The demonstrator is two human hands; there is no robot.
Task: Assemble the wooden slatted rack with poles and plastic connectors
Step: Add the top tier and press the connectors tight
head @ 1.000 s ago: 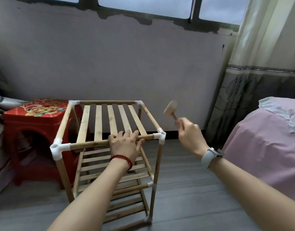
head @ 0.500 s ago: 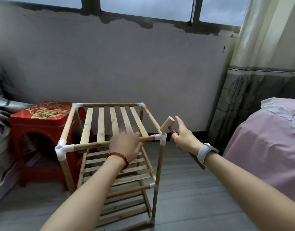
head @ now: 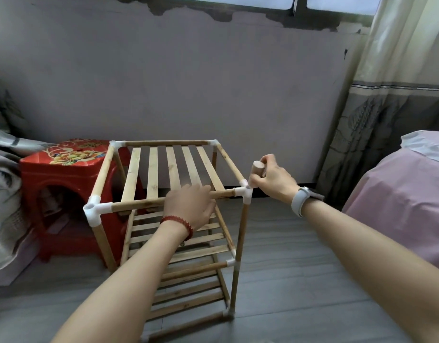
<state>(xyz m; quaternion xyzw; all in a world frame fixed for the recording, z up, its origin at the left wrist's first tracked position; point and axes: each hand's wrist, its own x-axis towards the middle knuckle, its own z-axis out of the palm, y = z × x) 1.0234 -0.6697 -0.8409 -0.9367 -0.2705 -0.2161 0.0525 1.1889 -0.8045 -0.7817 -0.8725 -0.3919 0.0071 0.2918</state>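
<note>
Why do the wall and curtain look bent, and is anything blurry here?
Head view: the wide-angle lens bows the curtain and wall near the edges; daylight is soft and dim, without glare; the left hand on the rack looks slightly smeared; the right hand is sharper.

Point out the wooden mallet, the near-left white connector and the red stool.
wooden mallet [head: 257, 171], head view, side of its head
near-left white connector [head: 94, 212], head view, its corner body
red stool [head: 65, 179], head view, front wall

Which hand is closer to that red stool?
The left hand. It rests on the rack's front pole, right of the red stool. The right hand holds a mallet at the rack's far corner, farther away.
</note>
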